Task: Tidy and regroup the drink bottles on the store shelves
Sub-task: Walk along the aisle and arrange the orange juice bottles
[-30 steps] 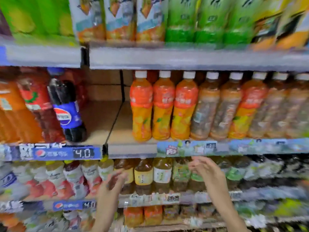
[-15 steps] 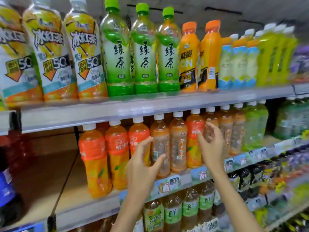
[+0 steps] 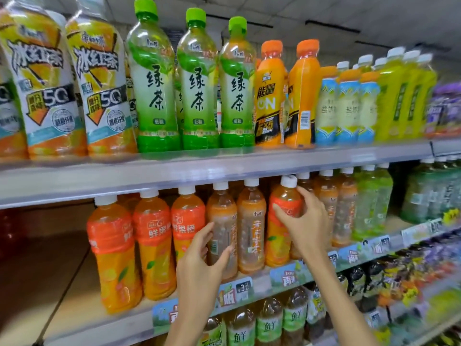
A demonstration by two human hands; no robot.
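Observation:
On the middle shelf (image 3: 124,323) stands a row of white-capped bottles. Three orange juice bottles (image 3: 152,245) are at the left, then two brown tea bottles (image 3: 250,231). My right hand (image 3: 304,223) grips a lone orange juice bottle (image 3: 282,233) standing among the brown tea bottles, and it tilts slightly left. My left hand (image 3: 202,263) wraps its fingers around the lower part of the leftmost brown tea bottle (image 3: 222,221), which stands upright on the shelf.
More brown tea bottles (image 3: 346,208) and pale green bottles (image 3: 371,203) continue to the right. The top shelf holds iced tea, green tea (image 3: 154,91) and orange energy drinks (image 3: 269,96). The middle shelf's left part is bare wood. A lower shelf holds more tea bottles (image 3: 269,323).
The view rose from the lower shelves to the middle and top ones. My right hand closed on the orange juice bottle; my left hand closed around the brown tea bottle.

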